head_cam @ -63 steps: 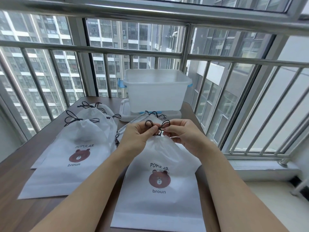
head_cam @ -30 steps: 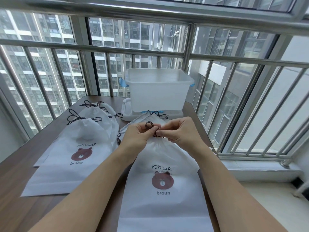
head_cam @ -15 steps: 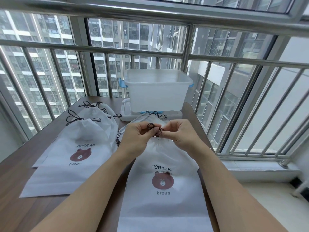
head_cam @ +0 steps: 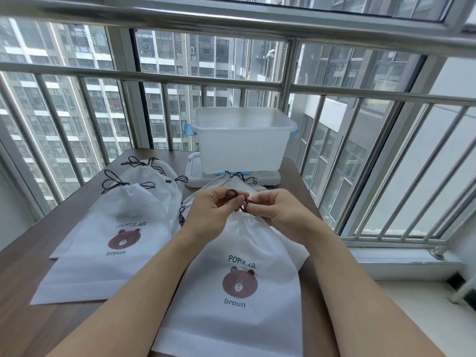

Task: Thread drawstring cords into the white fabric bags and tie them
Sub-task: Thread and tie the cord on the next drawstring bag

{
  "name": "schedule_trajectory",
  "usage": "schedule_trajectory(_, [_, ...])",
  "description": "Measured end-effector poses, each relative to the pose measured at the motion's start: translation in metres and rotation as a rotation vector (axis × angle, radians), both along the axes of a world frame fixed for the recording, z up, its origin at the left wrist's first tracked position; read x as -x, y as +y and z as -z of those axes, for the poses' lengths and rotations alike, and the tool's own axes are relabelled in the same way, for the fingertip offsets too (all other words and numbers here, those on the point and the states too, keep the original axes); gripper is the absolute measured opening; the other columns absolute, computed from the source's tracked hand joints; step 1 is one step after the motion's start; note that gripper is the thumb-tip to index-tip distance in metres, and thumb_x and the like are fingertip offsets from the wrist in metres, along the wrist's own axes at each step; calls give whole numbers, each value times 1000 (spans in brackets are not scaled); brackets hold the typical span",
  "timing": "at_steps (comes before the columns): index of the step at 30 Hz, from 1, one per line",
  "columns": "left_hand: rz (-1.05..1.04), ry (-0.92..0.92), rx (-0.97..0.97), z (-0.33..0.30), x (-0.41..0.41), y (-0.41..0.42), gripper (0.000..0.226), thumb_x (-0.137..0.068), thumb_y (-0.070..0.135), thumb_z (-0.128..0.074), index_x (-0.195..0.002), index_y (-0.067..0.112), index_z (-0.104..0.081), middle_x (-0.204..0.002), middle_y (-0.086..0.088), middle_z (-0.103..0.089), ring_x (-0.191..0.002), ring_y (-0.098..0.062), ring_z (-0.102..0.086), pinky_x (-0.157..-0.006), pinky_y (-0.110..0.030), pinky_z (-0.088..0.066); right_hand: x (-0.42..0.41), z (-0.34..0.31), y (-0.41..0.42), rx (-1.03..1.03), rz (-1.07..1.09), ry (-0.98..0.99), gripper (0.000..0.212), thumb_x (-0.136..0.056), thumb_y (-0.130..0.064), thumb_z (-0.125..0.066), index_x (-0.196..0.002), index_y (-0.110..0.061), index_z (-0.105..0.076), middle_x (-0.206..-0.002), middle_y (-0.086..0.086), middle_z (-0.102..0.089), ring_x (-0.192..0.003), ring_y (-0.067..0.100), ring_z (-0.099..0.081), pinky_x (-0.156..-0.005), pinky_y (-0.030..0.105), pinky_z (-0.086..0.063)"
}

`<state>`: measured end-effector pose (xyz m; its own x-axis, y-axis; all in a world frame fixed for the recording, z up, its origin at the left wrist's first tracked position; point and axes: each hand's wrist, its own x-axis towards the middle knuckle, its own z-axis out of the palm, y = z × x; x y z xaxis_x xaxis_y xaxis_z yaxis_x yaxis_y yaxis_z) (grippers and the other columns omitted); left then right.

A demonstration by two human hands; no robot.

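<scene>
Behind our hands, a wooden table (head_cam: 31, 253) meets barred windows. Our left hand (head_cam: 210, 215) and right hand (head_cam: 279, 211) sit nearly together, each pinching the dark drawstring cord (head_cam: 233, 195) at the gathered mouth of the white bag (head_cam: 239, 292) lying beneath them. Left of our left hand lie finished bags (head_cam: 108, 240); beyond our fingers stands a clear bin (head_cam: 242, 140).

I see matt white cloth on the near bag (head_cam: 231, 253), faintly creased, with a thin dark braided cord (head_cam: 233, 194). The bench (head_cam: 31, 243) looks like brown wood-grain, low sheen. The far bin (head_cam: 240, 148) is frosted translucent plastic; the railing (head_cam: 206, 82) is brushed metal.
</scene>
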<state>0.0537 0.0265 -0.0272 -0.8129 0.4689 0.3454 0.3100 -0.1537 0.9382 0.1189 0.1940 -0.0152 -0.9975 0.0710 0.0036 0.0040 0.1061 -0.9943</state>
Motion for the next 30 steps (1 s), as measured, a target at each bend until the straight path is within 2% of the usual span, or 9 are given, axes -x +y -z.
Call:
schedule_trajectory(4, [20, -23, -4, 0, 0, 0, 15, -90, 3, -68, -91, 15, -77, -83, -4, -76, -79, -11, -70, -80, -20, -54, -5, -5, 3, -77, -13, -21, 7, -88, -10, -75, -87, -5, -71, -62, -6, -62, -54, 4, -52, -53, 15, -42])
schedule_trajectory(10, [29, -42, -5, 0, -1, 0, 17, -89, 3, -69, -90, 18, -77, -79, 3, -74, -76, -5, -66, -77, -15, -50, -11, -6, 15, -68, -75, -84, 15, -84, -25, -75, -81, -11, -70, -69, 0, -61, -62, 11, -54, -63, 23, -46])
schedule_trajectory(13, [64, -62, -16, -2, -1, -2, 16, -89, 2, -68, -93, 14, -77, -83, 0, -76, -80, -7, -67, -80, -16, -51, -10, -8, 13, 84, -112, -86, 18, -84, -30, -69, -86, -12, -68, -77, -1, -62, -71, 12, -57, -66, 23, -48])
schedule_trajectory(17, [97, -98, -48, -4, -3, -1, 17, -89, -1, -67, -95, 12, -77, -88, -5, -75, -81, -9, -66, -82, -17, -51, -6, -11, 4, 388, 28, -28, 27, -91, -32, -59, -83, -6, -62, -78, 4, -64, -72, 16, -58, -64, 22, -52])
schedule_trajectory(22, [94, -121, -74, -5, -4, -1, 18, -88, -3, -67, -93, 11, -77, -85, -4, -76, -79, -9, -67, -80, -17, -52, -1, -9, -4, 468, 41, -57, 39, -103, -37, -48, -75, -12, -55, -75, 3, -57, -71, 16, -52, -69, 21, -51])
schedule_trajectory(24, [77, -117, -81, -5, -4, -1, 18, -87, -2, -69, -92, 12, -77, -87, -6, -76, -82, -12, -68, -83, -19, -54, -2, -10, -5, 508, 34, -62, 36, -97, -42, -55, -79, -11, -57, -76, 4, -59, -71, 15, -56, -70, 21, -54])
schedule_trajectory(26, [64, -113, -86, -4, -4, 0, 18, -86, -4, -69, -92, 12, -77, -86, -3, -77, -82, -11, -69, -84, -19, -54, -4, -12, -5, 547, 46, -50, 32, -88, -39, -62, -81, -8, -59, -77, 6, -60, -72, 16, -59, -70, 23, -56])
schedule_trajectory(28, [64, -112, -94, -4, -4, 0, 20, -86, -5, -69, -92, 12, -77, -85, -2, -77, -81, -10, -69, -83, -19, -54, -3, -11, -2, 619, 17, -85, 27, -87, -34, -65, -82, -8, -60, -77, 6, -59, -72, 17, -59, -70, 25, -58])
schedule_trajectory(30, [66, -113, -101, -3, -4, 0, 21, -86, -6, -69, -92, 12, -77, -86, -2, -77, -82, -11, -70, -84, -20, -54, -4, -9, -1, 656, -43, -156, 26, -88, -32, -70, -94, -7, -64, -84, 6, -61, -77, 20, -63, -76, 30, -58])
